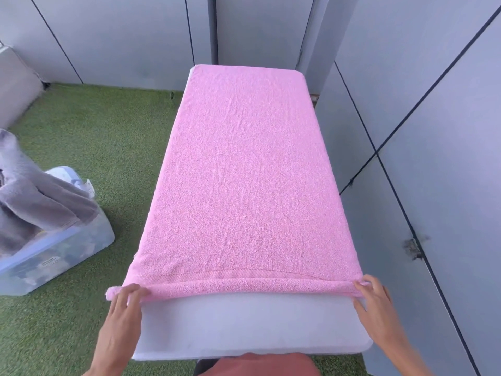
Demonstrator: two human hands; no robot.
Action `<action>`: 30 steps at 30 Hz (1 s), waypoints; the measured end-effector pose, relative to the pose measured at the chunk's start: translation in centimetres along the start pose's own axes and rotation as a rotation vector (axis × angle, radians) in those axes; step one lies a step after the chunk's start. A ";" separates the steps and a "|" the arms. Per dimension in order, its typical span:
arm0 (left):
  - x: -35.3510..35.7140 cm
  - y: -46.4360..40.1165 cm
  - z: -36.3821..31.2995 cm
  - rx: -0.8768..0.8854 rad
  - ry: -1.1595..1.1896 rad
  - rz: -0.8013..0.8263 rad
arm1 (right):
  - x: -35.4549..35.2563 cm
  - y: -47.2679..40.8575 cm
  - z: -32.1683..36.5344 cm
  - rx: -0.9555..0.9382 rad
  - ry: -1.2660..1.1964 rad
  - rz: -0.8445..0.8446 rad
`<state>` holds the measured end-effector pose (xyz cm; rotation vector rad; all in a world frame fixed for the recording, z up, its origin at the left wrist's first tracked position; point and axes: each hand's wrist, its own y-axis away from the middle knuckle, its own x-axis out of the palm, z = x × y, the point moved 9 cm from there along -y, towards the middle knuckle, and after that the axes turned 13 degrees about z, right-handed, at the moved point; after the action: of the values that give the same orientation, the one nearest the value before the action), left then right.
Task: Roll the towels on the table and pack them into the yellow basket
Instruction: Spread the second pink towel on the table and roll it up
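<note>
- A pink towel point(244, 169) lies flat along the white tabletop point(244, 327), its near edge turned into a first narrow roll.
- The left hand point(123, 308) and right hand point(375, 308) each pinch an end of that roll.
- Rolling looks barely begun; no yellow basket is visible.
- Left of the towel, grey towels point(32, 202) drape a clear bin point(54, 256).

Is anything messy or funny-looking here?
The pink towel lies flat and tidy on the table. The messy part is on the floor: grey towels spill in a heap over the rim of the clear plastic box. There is also a dark scuffed mark on the right wall.
</note>
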<state>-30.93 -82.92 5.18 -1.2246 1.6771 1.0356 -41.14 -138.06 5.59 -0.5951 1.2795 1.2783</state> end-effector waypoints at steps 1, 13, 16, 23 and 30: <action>0.2 -0.4 0.3 -0.006 0.015 -0.013 | 0.1 0.0 -0.1 -0.002 0.014 -0.009; -0.5 -7.0 3.2 -0.132 0.400 0.333 | -0.5 0.0 0.2 -0.004 0.076 -0.071; -0.2 -6.6 4.5 -0.292 0.679 0.327 | -0.5 0.0 0.2 0.029 0.047 -0.049; -2.6 -6.6 3.0 -0.291 0.127 0.150 | -0.5 0.1 0.2 0.051 -0.011 -0.008; -0.2 -2.7 -0.8 0.057 -0.176 0.059 | -0.7 0.0 0.1 0.062 -0.050 -0.015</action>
<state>-28.38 -84.11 5.21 -1.0220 1.6033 1.0907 -40.96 -138.22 6.30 -0.5243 1.2663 1.2297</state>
